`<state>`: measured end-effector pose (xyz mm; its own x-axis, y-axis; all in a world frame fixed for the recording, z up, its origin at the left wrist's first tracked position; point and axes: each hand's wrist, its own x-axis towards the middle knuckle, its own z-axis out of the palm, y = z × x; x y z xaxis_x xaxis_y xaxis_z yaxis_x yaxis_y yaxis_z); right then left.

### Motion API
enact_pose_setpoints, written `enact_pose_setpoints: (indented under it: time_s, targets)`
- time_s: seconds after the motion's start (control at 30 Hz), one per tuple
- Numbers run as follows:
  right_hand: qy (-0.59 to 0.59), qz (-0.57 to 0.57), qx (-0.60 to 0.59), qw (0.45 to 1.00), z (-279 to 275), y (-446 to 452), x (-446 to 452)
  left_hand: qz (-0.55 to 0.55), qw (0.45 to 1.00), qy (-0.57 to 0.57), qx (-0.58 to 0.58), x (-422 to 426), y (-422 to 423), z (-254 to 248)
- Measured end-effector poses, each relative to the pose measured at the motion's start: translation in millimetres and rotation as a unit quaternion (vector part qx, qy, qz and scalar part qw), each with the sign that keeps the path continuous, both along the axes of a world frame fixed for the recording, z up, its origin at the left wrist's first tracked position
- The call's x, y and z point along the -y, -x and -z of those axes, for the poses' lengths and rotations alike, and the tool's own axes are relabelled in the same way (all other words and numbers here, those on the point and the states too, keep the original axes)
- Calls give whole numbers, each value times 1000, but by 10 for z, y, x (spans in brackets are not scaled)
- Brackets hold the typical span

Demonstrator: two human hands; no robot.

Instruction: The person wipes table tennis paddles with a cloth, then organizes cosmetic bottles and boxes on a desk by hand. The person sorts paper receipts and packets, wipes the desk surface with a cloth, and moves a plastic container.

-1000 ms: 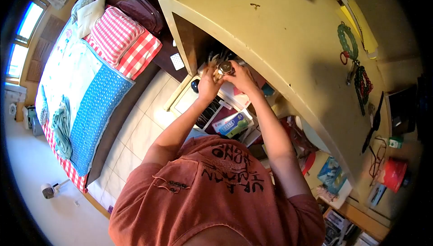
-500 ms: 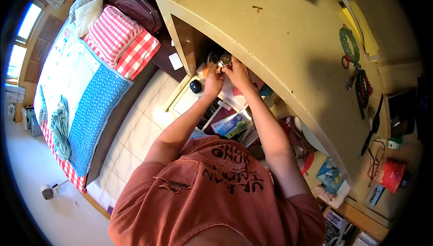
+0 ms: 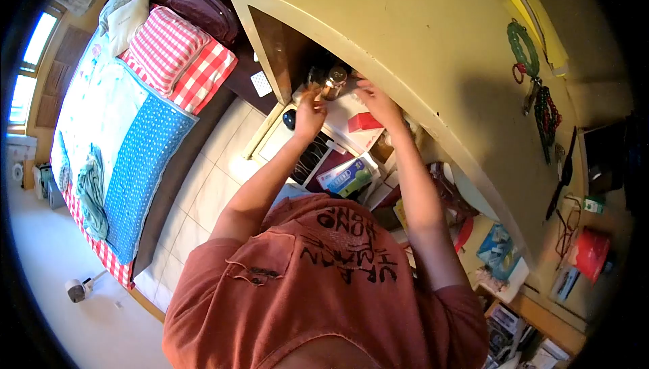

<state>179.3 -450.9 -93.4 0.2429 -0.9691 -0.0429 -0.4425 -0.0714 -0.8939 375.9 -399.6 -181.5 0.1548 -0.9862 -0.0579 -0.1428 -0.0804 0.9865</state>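
A jar with a round metallic lid point(image 3: 336, 75) stands in the shelf compartment under the curved yellow top. Just left of it is a second, darker glass jar point(image 3: 315, 76), partly in shadow. My left hand point(image 3: 310, 113) is close in front of the jars, with its fingers slightly bent and apart. To the right of the lidded jar, my right hand point(image 3: 378, 104) has its fingers spread and touches no jar. Between my forearms lies a red box point(image 3: 364, 122) on a white surface, near a dark blue round object point(image 3: 289, 119).
Below the compartment, a blue and green box point(image 3: 348, 174) sits among other stored items. The curved yellow top point(image 3: 405, 37) overhangs on the right, with beaded strings point(image 3: 524, 58) on it. A bed point(image 3: 142, 152) with a checked pillow stands to the left.
My right hand has let go of the lidded jar and drawn away to the right. My left hand has shifted slightly left and down. The red box shows more fully.
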Motion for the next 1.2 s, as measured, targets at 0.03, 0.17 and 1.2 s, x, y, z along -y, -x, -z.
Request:
enact_pose_setpoints:
  time_s: [0.03, 0.17, 1.2]
  targets:
    - [19, 20, -8, 1000, -22, 130, -64, 5, 999, 13, 37, -69, -91, -73]
    - [22, 69, -23, 997, 382, 790, -250, -5, 985, 45, 168, -392, -365, -385]
    - [-15, 231, -114, 966, 670, 919, -1478, 216, 974, -14, 72, -1207, -485, -333]
